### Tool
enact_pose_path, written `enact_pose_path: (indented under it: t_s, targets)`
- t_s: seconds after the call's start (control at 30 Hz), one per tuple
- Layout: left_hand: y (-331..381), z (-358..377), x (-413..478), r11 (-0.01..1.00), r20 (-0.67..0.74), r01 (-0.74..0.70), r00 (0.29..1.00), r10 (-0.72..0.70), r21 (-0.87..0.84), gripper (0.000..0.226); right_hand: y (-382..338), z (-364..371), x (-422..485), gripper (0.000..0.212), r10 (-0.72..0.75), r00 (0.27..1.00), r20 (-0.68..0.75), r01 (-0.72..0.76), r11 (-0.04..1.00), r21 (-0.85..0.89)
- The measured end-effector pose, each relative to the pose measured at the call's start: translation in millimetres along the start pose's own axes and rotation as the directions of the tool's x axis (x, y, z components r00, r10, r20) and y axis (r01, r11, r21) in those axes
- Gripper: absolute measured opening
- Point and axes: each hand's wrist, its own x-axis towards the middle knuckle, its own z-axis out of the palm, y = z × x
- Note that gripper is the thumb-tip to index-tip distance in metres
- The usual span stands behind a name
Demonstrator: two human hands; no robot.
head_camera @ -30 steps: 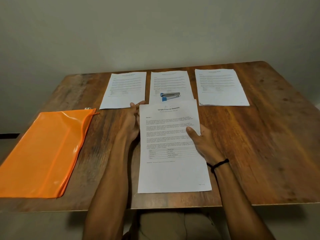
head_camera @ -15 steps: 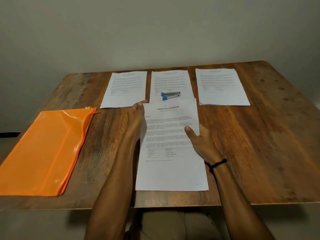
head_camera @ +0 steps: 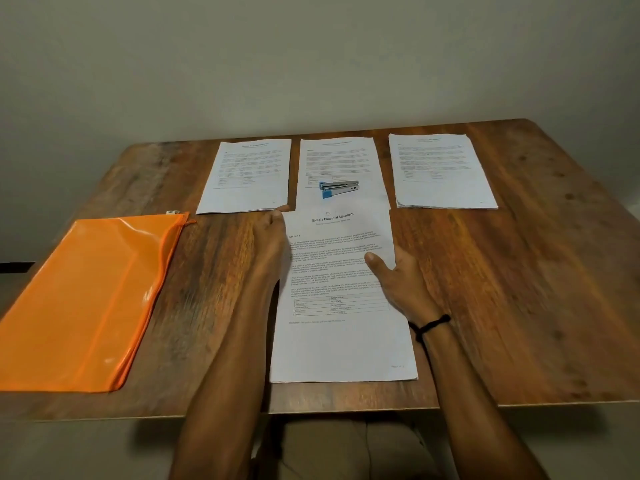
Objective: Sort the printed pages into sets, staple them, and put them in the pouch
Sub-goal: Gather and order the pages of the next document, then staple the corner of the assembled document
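Note:
A stack of printed pages [head_camera: 343, 337] headed "Sample Financial Statement" lies in front of me, slightly tilted. My left hand [head_camera: 272, 244] holds its upper left edge, fingertips at the top corner. On the right edge my right hand [head_camera: 405, 282] grips the stack with the thumb on top. Three more sets lie in a row beyond: the left set [head_camera: 249, 174], the middle set [head_camera: 341, 155] and the right set [head_camera: 443, 174]. A blue and silver stapler [head_camera: 338, 188] rests on the middle set. The orange zip pouch [head_camera: 86, 299] lies flat at the left.
All of this sits on a wooden table [head_camera: 519, 289] set against a plain wall. The stack's far end overlaps the bottom of the middle set. A black band circles my right wrist [head_camera: 429, 325].
My left hand has slid up the stack's left edge to its top corner. The stack has shifted a little to the left and away from me.

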Motion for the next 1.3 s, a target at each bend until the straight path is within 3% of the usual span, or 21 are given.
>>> enact_pose_path:
  t_s: [0.17, 0.3, 0.4, 0.47, 0.53, 0.57, 0.63, 0.77, 0.9, 0.97, 1.03, 1.1, 1.13, 1.23, 1.3]
  targets:
    - [-6, -8, 0, 1.000, 0.129, 0.026, 0.991, -0.027, 0.011, 0.024, 3, -2, 1, 0.028, 0.018, 1.000, -0.002, -0.018, 1.000, -0.019]
    - [-11, -11, -2, 1.000, 0.103, -0.010, 0.995, 0.007, 0.028, 0.024, 3, -2, 1, 0.029, 0.060, 0.998, -0.023, -0.063, 0.990, -0.124]
    - [-16, -7, -5, 0.999, 0.099, -0.045, 0.994, 0.046, -0.017, 0.024, -3, -6, 2, 0.020, 0.172, 0.982, -0.078, -0.187, 0.941, -0.282]
    - [-23, -5, -3, 0.997, 0.088, -0.065, 0.994, 0.067, -0.029, 0.027, -15, -10, 6, 0.012, 0.224, 0.952, -0.211, -0.302, 0.808, -0.506]
    - [-27, -3, -3, 0.997, 0.068, -0.079, 0.994, 0.080, -0.018, 0.028, -32, -10, 17, 0.028, 0.148, 0.921, -0.360, -0.379, 0.548, -0.745]
    - [-28, -2, -5, 0.996, 0.058, -0.093, 0.994, 0.093, -0.009, 0.028, -40, -8, 28, 0.026, 0.072, 0.923, -0.379, -0.369, 0.447, -0.815]
    - [-30, -1, -8, 0.991, 0.053, -0.132, 0.990, 0.132, 0.003, 0.027, -54, 0, 59, 0.020, -0.022, 0.948, -0.319, -0.285, 0.389, -0.876]
    - [-30, 1, -8, 0.987, 0.053, -0.159, 0.986, 0.159, 0.009, 0.027, -53, 29, 145, 0.035, -0.063, 0.992, -0.109, -0.065, 0.482, -0.874]
    - [-32, 0, -8, 0.983, 0.066, -0.180, 0.982, 0.179, 0.020, 0.026, -31, 47, 214, 0.062, 0.063, 0.989, 0.136, 0.105, 0.356, -0.928]
    - [-33, 0, -7, 0.982, 0.071, -0.186, 0.980, 0.185, 0.018, 0.025, -21, 48, 230, 0.056, 0.133, 0.975, 0.180, 0.142, 0.257, -0.956]
    - [-33, 0, -6, 0.980, 0.070, -0.194, 0.979, 0.191, 0.034, 0.026, -16, 48, 236, 0.037, 0.132, 0.971, 0.200, 0.171, 0.208, -0.963]
    - [-34, 0, -5, 0.980, 0.070, -0.196, 0.979, 0.194, 0.024, 0.027, -16, 45, 237, 0.026, 0.088, 0.976, 0.201, 0.174, 0.247, -0.953]
    - [-36, 0, -4, 0.979, 0.073, -0.204, 0.977, 0.202, 0.021, 0.027, -18, 42, 236, 0.024, 0.056, 0.980, 0.189, 0.161, 0.322, -0.933]
    - [-40, 1, 1, 0.975, 0.072, -0.221, 0.973, 0.219, 0.012, 0.028, -27, 36, 219, 0.025, 0.025, 0.994, 0.105, 0.053, 0.732, -0.680]
    - [-43, 2, 4, 0.976, 0.087, -0.217, 0.972, 0.218, -0.027, 0.027, -37, 35, 201, 0.030, 0.069, 0.991, 0.115, -0.008, 0.887, -0.461]
